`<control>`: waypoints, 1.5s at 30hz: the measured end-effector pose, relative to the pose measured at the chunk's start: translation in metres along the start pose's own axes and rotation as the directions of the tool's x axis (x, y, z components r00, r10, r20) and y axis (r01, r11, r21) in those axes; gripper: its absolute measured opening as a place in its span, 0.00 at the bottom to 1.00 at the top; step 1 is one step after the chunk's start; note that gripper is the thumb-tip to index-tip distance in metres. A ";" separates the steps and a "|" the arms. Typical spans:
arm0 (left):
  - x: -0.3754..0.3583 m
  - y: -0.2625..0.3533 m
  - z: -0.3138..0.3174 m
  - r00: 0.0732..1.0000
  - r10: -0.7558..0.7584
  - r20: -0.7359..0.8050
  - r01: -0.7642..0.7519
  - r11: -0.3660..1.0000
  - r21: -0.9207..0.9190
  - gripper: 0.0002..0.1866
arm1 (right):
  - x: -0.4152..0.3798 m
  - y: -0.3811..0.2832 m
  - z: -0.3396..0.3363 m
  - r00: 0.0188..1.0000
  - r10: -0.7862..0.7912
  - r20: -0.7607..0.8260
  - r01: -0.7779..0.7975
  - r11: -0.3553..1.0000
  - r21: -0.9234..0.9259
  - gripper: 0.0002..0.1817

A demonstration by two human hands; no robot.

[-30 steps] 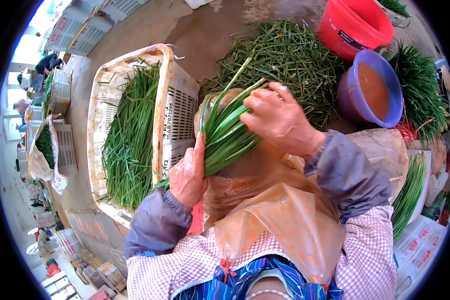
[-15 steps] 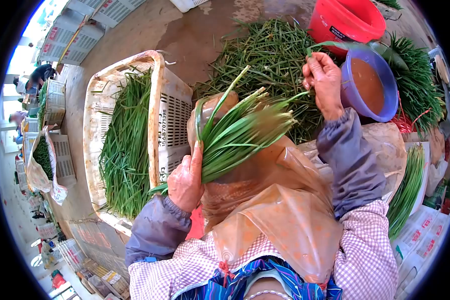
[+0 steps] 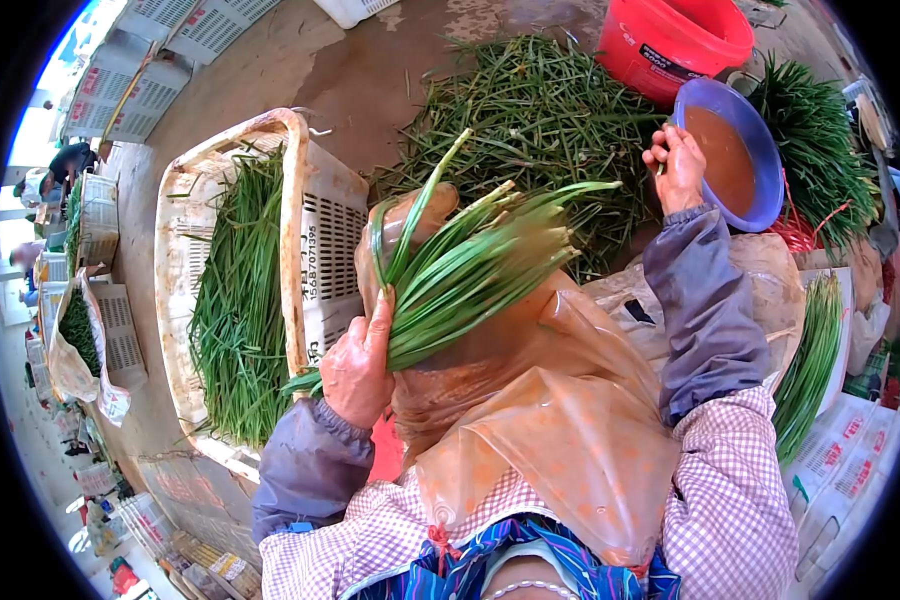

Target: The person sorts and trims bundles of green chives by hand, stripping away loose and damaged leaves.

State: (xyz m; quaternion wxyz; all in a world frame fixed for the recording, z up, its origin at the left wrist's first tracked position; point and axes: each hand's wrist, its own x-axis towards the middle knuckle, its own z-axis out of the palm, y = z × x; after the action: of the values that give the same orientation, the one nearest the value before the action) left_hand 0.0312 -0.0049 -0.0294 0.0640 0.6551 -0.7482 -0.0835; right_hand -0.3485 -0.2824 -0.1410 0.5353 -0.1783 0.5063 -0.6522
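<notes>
My left hand (image 3: 358, 368) is closed round a bunch of garlic chives (image 3: 460, 300), whose pale cut ends point up and to the right above my lap. One leaf of the bunch sticks out to the right, and another stands up at its left. Out to the right, my right hand (image 3: 678, 170) has its fingers curled together, close to the rim of a purple basin (image 3: 776, 150) of brown water. A tiny bit of green shows at those fingers, too small to name. Loose leaves lie in a heap (image 3: 530, 110) on the floor beyond the bunch.
A white plastic crate (image 3: 295, 220) filled with chives stands at my left. A red bucket (image 3: 650, 50) stands behind the basin. More green bundles (image 3: 810, 140) lie at the right. A brown plastic apron (image 3: 550, 430) covers my lap. Other people are at the far left.
My right hand has moved right, towards the basin, and the long leaf that was at its fingers no longer shows there. My left hand still holds the bunch. The view has shifted slightly.
</notes>
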 end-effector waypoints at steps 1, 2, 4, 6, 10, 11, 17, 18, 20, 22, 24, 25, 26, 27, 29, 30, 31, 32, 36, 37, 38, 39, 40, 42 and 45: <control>-0.001 0.000 0.001 1.000 -0.008 -0.006 0.008 1.000 0.003 0.44 | 0.005 0.002 -0.009 0.974 -0.115 0.196 0.199 0.849 -0.489 0.07; -0.002 -0.001 0.002 1.000 -0.014 -0.011 0.014 1.000 0.008 0.45 | 0.016 0.007 -0.026 0.905 -0.109 0.412 0.415 0.446 -0.793 0.11; -0.003 0.000 0.002 0.999 -0.038 0.015 0.038 0.999 0.007 0.44 | 0.023 0.032 -0.054 0.903 0.095 0.419 0.415 0.061 -0.908 0.23; -0.003 0.002 0.000 0.993 -0.091 0.079 0.091 0.996 0.002 0.41 | -0.041 0.008 -0.020 0.823 0.498 0.274 0.039 0.433 -0.901 0.34; -0.004 0.005 0.000 0.994 -0.097 0.056 0.099 0.995 -0.018 0.42 | -0.101 0.018 0.001 0.417 0.493 0.764 -0.451 0.842 -0.297 0.40; -0.004 0.004 -0.001 0.995 -0.093 0.048 0.095 0.995 -0.037 0.43 | -0.106 0.024 0.011 0.428 0.348 0.834 -0.544 0.836 -0.070 0.36; -0.007 -0.002 0.012 0.985 0.051 -0.163 -0.075 0.987 -0.143 0.40 | -0.131 -0.003 0.057 0.738 0.166 0.655 -0.415 0.876 0.246 0.14; -0.006 0.002 0.010 0.987 0.015 -0.162 -0.052 0.973 -0.224 0.40 | -0.133 -0.023 0.062 0.748 0.105 0.655 -0.403 0.856 0.324 0.13; -0.007 0.003 0.008 0.993 -0.090 -0.072 0.076 0.981 -0.176 0.41 | -0.128 -0.084 0.053 0.885 0.029 0.464 -0.215 0.910 0.355 0.12; -0.008 0.006 0.007 0.991 -0.069 -0.117 0.045 0.980 -0.196 0.42 | -0.123 -0.156 0.026 0.937 -0.198 0.288 0.103 0.944 0.313 0.12; -0.008 0.009 0.005 0.990 -0.084 -0.116 0.060 0.978 -0.200 0.42 | -0.116 -0.235 -0.028 0.809 -0.507 0.296 0.496 0.860 0.119 0.09; -0.007 0.008 0.005 0.991 -0.034 -0.132 0.007 0.980 -0.199 0.43 | -0.120 -0.272 -0.057 0.740 -0.625 0.249 0.668 0.725 -0.167 0.10; -0.003 0.005 0.007 0.990 0.006 -0.140 -0.034 0.979 -0.202 0.43 | -0.125 -0.310 -0.086 0.655 -0.730 0.197 0.719 0.521 -0.460 0.12; -0.001 0.003 0.010 0.988 0.037 -0.148 -0.066 0.978 -0.200 0.43 | -0.124 -0.338 -0.112 0.569 -0.797 0.203 0.678 0.314 -0.665 0.11; -0.003 0.004 0.005 0.983 0.089 -0.158 -0.120 0.973 -0.198 0.42 | -0.129 -0.365 -0.175 0.573 -0.779 0.255 0.457 0.046 -0.888 0.12; 0.000 0.008 -0.003 0.982 0.107 -0.156 -0.137 0.971 -0.195 0.41 | -0.124 -0.367 -0.203 0.636 -0.724 0.268 0.357 -0.032 -0.933 0.13; 0.003 0.011 -0.009 0.989 0.084 -0.124 -0.104 0.980 -0.168 0.41 | -0.121 -0.369 -0.229 0.703 -0.656 0.276 0.257 -0.127 -0.958 0.14; 0.005 0.012 -0.014 0.994 0.061 -0.096 -0.075 0.986 -0.148 0.41 | -0.116 -0.364 -0.251 0.762 -0.570 0.308 0.171 -0.282 -0.944 0.16; 0.025 0.027 -0.036 0.998 0.015 0.068 -0.013 1.000 -0.024 0.40 | -0.136 -0.249 -0.174 0.827 -0.315 0.465 0.456 -0.108 -0.883 0.17; 0.032 0.033 -0.043 0.998 0.013 0.060 -0.013 1.000 0.001 0.41 | -0.145 -0.216 -0.130 0.867 -0.155 0.473 0.497 0.310 -0.811 0.16; 0.039 0.032 -0.045 0.994 0.102 -0.046 -0.100 0.994 0.036 0.48 | -0.164 -0.193 -0.080 0.843 0.033 0.538 0.489 0.371 -0.789 0.16; 0.045 0.038 -0.053 0.993 0.103 -0.049 -0.098 0.992 0.083 0.48 | -0.178 -0.169 -0.045 0.733 0.233 0.639 0.502 0.448 -0.740 0.15; 0.049 0.043 -0.059 0.993 0.105 -0.055 -0.097 0.987 0.126 0.47 | -0.183 -0.142 -0.027 0.627 0.338 0.702 0.522 0.486 -0.701 0.14; 0.047 0.044 -0.061 0.991 0.114 -0.070 -0.101 0.980 0.173 0.46 | -0.177 -0.109 0.010 0.405 0.171 0.898 0.846 0.302 -0.439 0.13; 0.029 0.033 -0.054 0.991 0.126 -0.039 -0.114 0.967 0.227 0.43 | -0.154 -0.081 0.055 0.530 0.014 0.848 0.748 0.463 -0.476 0.11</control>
State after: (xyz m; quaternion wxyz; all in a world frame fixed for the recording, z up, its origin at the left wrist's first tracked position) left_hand 0.0068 -0.0315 0.0298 0.0143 0.6137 -0.7891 0.0230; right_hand -0.2919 -0.1794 -0.0009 0.3696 -0.7740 0.4081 -0.3129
